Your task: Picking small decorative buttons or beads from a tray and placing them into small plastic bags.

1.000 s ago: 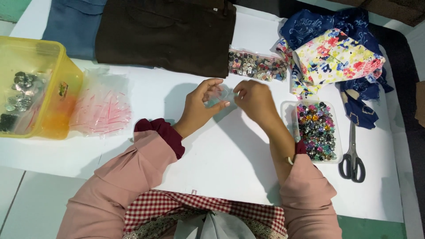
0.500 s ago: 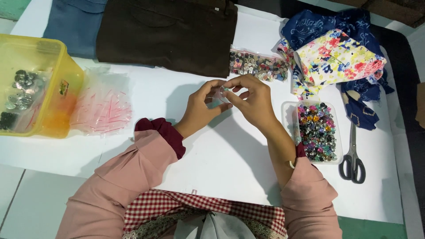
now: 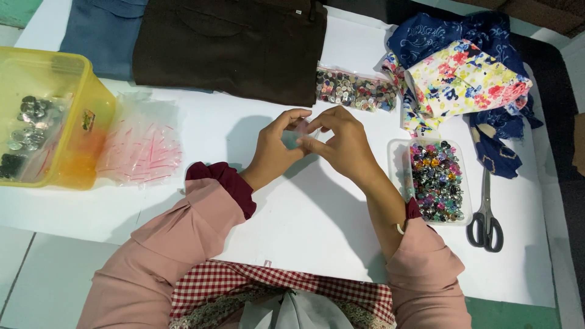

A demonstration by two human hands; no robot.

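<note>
My left hand point(image 3: 275, 147) and my right hand point(image 3: 341, 141) meet above the middle of the white table point(image 3: 317, 213). Between their fingertips they pinch a small clear plastic bag point(image 3: 303, 129), mostly hidden by the fingers. What is inside it cannot be made out. A clear rectangular box of colourful buttons point(image 3: 436, 180) lies just right of my right wrist. A clear bag of grey and brown buttons point(image 3: 355, 89) lies just beyond my hands.
A yellow tub point(image 3: 58, 122) with bagged metal buttons stands at the far left, beside a heap of small clear bags point(image 3: 141, 145). Dark brown trousers point(image 3: 234, 42) and a blue garment point(image 3: 103, 30) lie at the back. Floral and blue fabrics point(image 3: 463, 79) and scissors point(image 3: 485, 213) are on the right.
My hands have come closer together around the small bag, with the fingertips now touching over it. Nothing else on the table has moved.
</note>
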